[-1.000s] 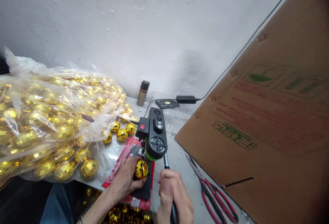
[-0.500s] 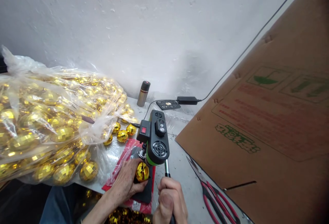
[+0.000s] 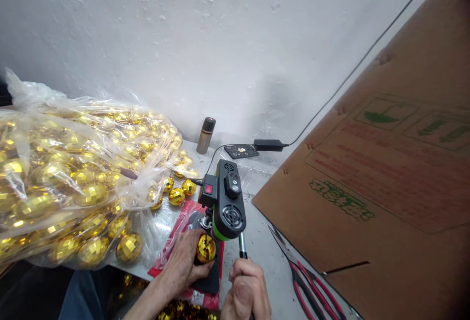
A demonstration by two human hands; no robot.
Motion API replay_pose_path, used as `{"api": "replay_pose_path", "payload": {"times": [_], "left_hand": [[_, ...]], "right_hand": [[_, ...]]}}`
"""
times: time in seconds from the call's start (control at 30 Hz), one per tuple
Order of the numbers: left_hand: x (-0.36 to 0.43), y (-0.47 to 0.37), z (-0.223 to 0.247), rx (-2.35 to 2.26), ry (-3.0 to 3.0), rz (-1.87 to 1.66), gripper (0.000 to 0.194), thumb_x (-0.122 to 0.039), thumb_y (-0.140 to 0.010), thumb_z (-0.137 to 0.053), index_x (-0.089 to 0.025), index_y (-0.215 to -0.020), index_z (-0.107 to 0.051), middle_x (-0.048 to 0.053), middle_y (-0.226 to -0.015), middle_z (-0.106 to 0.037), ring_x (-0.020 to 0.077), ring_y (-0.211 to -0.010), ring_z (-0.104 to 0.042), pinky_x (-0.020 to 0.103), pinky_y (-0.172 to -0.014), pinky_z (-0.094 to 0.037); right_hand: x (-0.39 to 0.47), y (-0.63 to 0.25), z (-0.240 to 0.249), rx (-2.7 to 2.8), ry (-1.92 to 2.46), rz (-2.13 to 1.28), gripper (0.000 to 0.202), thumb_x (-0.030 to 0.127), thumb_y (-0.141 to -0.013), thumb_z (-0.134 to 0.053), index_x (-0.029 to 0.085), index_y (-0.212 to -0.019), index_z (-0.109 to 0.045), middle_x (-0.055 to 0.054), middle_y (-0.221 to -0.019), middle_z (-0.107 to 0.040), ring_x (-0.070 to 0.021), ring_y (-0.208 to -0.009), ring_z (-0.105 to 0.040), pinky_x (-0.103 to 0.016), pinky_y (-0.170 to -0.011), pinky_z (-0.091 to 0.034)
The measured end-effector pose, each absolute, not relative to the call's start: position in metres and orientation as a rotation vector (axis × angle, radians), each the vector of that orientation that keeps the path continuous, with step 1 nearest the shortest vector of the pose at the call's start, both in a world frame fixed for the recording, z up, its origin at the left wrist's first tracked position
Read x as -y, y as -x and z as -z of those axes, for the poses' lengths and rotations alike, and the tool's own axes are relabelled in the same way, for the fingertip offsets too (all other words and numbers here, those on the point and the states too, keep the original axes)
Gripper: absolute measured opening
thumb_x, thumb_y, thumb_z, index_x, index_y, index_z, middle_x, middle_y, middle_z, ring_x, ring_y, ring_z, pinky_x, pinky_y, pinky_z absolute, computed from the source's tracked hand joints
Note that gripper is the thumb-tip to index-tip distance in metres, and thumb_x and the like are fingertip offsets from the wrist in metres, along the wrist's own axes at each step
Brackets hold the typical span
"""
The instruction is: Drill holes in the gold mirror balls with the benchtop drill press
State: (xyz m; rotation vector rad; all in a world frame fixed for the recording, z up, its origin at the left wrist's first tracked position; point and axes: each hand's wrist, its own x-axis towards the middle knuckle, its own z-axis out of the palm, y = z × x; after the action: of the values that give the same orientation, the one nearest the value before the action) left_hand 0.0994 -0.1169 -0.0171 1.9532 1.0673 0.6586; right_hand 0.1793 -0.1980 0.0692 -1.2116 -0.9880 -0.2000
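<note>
My left hand (image 3: 185, 261) is closed around a gold mirrored ball (image 3: 205, 248), thumb on the near side and fingers on the far side. The ball sits beneath the front end of a black and green benchtop machine (image 3: 231, 197) with round vents and a red switch. A lever (image 3: 243, 245) slants down from the machine's right side. My right hand (image 3: 247, 288) is wrapped around its dark grip. Under the machine lies its dark base (image 3: 211, 283) on a red plastic sheet (image 3: 165, 256). Where the ball meets the machine is partly hidden.
A clear plastic bag (image 3: 143, 190) full of gold balls fills the left. Several loose gold balls (image 3: 176, 196) lie beside it. Behind stand a small bottle (image 3: 205, 135) and a black power adapter (image 3: 270, 145). At right are red-handled scissors (image 3: 304, 281) and a large cardboard box (image 3: 389, 178).
The whole view has shifted slightly, so everything appears a little further right and lower. Both hands keep their holds on the ball and the lever.
</note>
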Motion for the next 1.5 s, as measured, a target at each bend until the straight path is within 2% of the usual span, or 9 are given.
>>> {"api": "replay_pose_path", "payload": {"times": [0.2,0.73,0.93,1.07,1.17,1.33,1.4,1.47,1.5], "left_hand": [[0.117,-0.098,0.012,-1.057,-1.959,-0.634,0.053,-0.027,-0.075,-0.074,-0.019,-0.126,-0.064,0.015,-0.121,-0.075,0.0386,-0.111,-0.067,0.054,-0.099,-0.049],[0.116,-0.098,0.026,-1.031,-2.03,-0.691,0.048,-0.029,-0.08,-0.074,-0.022,-0.126,-0.064,0.012,-0.117,-0.075,0.0357,-0.108,-0.068,0.05,-0.097,-0.05],[0.116,-0.102,0.027,-1.064,-2.009,-0.709,0.04,-0.03,-0.081,-0.076,-0.021,-0.118,-0.066,0.011,-0.113,-0.076,0.0347,-0.104,-0.068,0.049,-0.094,-0.051],[0.117,-0.104,0.037,-1.097,-2.009,-0.769,0.054,-0.025,-0.073,-0.079,-0.022,-0.125,-0.065,0.013,-0.119,-0.075,0.037,-0.11,-0.068,0.054,-0.099,-0.052],[0.125,-0.092,0.048,-1.045,-2.034,-0.762,0.061,-0.024,-0.075,-0.08,-0.023,-0.134,-0.063,0.015,-0.128,-0.073,0.0383,-0.118,-0.067,0.056,-0.103,-0.052],[0.126,-0.056,0.058,-0.947,-2.1,-0.788,0.101,-0.059,-0.064,-0.094,-0.026,-0.151,-0.054,0.02,-0.154,-0.059,0.0481,-0.139,-0.055,0.064,-0.115,-0.046],[0.107,-0.051,0.046,-1.106,-2.049,-0.89,0.089,-0.067,-0.081,-0.078,-0.025,-0.154,-0.05,0.02,-0.156,-0.057,0.0448,-0.143,-0.053,0.063,-0.118,-0.044],[0.08,-0.056,0.026,-1.384,-1.962,-1.014,0.062,-0.058,-0.102,-0.052,-0.022,-0.153,-0.049,0.019,-0.154,-0.058,0.0387,-0.145,-0.053,0.061,-0.121,-0.04],[0.065,-0.062,0.015,-1.514,-1.938,-1.037,0.06,-0.055,-0.105,-0.048,-0.017,-0.152,-0.048,0.022,-0.153,-0.057,0.039,-0.147,-0.051,0.061,-0.121,-0.04]], "right_hand": [[0.186,-0.192,-0.058,1.095,1.085,0.398,0.039,0.019,-0.108,-0.044,0.021,-0.069,-0.046,0.005,-0.071,-0.048,-0.0086,-0.059,-0.043,-0.027,-0.068,-0.041],[0.185,-0.189,-0.022,1.067,1.112,0.387,0.038,0.019,-0.109,-0.04,0.022,-0.072,-0.042,0.003,-0.074,-0.048,-0.0109,-0.066,-0.047,-0.027,-0.064,-0.04],[0.19,-0.205,-0.025,1.335,1.075,0.475,0.036,0.021,-0.109,-0.042,0.022,-0.075,-0.051,0.005,-0.076,-0.061,-0.0091,-0.066,-0.059,-0.029,-0.084,-0.05],[0.201,-0.194,-0.079,1.097,1.234,0.17,0.036,0.016,-0.107,-0.048,0.022,-0.071,-0.048,0.003,-0.072,-0.053,-0.0096,-0.06,-0.048,-0.026,-0.06,-0.038],[0.203,-0.19,-0.114,1.045,1.207,0.071,0.031,0.017,-0.107,-0.05,0.021,-0.076,-0.054,0.002,-0.069,-0.053,-0.0109,-0.056,-0.045,-0.029,-0.054,-0.031],[0.199,-0.189,-0.119,1.038,1.19,0.071,0.031,0.019,-0.107,-0.051,0.021,-0.077,-0.054,0.001,-0.069,-0.054,-0.0107,-0.055,-0.044,-0.03,-0.054,-0.031],[0.199,-0.186,-0.113,1.017,1.196,0.074,0.03,0.019,-0.107,-0.051,0.021,-0.077,-0.052,0.001,-0.07,-0.054,-0.0107,-0.057,-0.045,-0.029,-0.055,-0.031],[0.2,-0.183,-0.109,1.002,1.189,0.071,0.031,0.017,-0.107,-0.05,0.021,-0.076,-0.051,0.002,-0.071,-0.052,-0.0105,-0.059,-0.046,-0.029,-0.057,-0.032],[0.2,-0.181,-0.108,1.001,1.182,0.068,0.032,0.017,-0.107,-0.05,0.021,-0.076,-0.05,0.002,-0.072,-0.051,-0.0106,-0.06,-0.047,-0.029,-0.058,-0.033]]}}
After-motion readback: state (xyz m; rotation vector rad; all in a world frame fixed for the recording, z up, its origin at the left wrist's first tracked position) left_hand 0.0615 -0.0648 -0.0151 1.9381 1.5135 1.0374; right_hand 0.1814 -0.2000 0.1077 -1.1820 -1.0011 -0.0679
